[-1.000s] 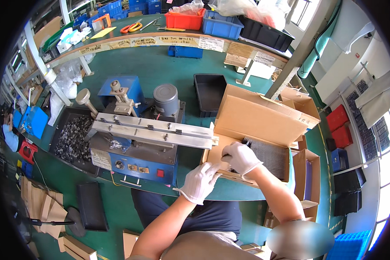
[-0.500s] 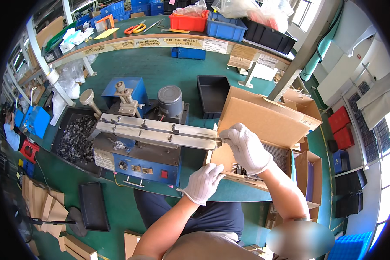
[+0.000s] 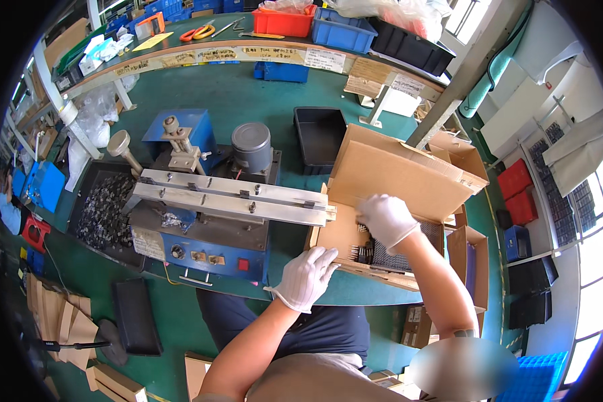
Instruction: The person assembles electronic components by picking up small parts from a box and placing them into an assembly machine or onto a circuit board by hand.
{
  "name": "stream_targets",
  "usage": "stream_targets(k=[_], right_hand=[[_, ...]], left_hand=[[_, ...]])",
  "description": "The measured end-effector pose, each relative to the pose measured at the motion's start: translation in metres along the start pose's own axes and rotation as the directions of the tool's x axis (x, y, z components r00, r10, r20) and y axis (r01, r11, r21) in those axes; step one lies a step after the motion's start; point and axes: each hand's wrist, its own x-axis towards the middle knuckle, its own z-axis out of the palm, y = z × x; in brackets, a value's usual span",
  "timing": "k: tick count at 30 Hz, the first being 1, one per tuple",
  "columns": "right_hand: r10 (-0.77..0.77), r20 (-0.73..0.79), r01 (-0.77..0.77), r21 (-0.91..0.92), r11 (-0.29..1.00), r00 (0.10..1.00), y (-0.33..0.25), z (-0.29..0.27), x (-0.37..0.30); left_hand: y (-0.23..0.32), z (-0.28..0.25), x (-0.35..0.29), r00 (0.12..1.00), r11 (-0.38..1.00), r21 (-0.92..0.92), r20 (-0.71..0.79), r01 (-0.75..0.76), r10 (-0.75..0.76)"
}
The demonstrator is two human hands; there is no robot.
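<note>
My left hand (image 3: 306,278), in a white glove, has its fingers bent over the near left corner of an open cardboard box (image 3: 398,171). My gloved right hand (image 3: 386,218) is over the inside of that box, its fingers closed in a pinch; what they hold is too small to make out. Under and beside it lie small dark metal parts (image 3: 362,254) and a dark mesh-like layer of parts (image 3: 427,236). A twin metal rail (image 3: 231,195) of a blue bench machine (image 3: 211,251) ends at the box's left side.
A black tray of small dark pieces (image 3: 104,214) stands left of the machine. Behind the box is a black bin (image 3: 320,137). A raised shelf at the back carries red (image 3: 283,23) and blue bins (image 3: 343,30), and scissors (image 3: 197,32). More cartons (image 3: 465,258) stand at the right.
My right hand has moved from the rail's end to the right, over the parts in the box. My left hand stays at the box corner. The whole view has shifted slightly.
</note>
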Motion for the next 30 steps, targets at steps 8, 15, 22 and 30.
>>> stream_targets(k=[8,15,22,30], right_hand=[[-0.065,-0.060,0.056,-0.139,0.989,0.996,0.004,0.034,0.004],[-0.112,-0.281,0.203,0.320,0.925,0.953,0.007,0.002,-0.013],[-0.236,-0.509,0.411,0.265,0.872,0.828,-0.019,-0.038,-0.032],[-0.156,-0.483,0.310,0.257,0.915,0.862,-0.028,-0.025,-0.025]], left_hand=[[0.001,-0.001,0.000,1.000,1.000,0.005,-0.015,-0.007,0.007],[-0.001,0.001,-0.002,1.000,1.000,0.013,0.002,0.000,0.000],[0.000,-0.002,0.000,1.000,1.000,0.024,0.021,-0.003,0.002],[0.000,-0.004,-0.003,1.000,1.000,0.031,0.024,0.002,-0.003]])
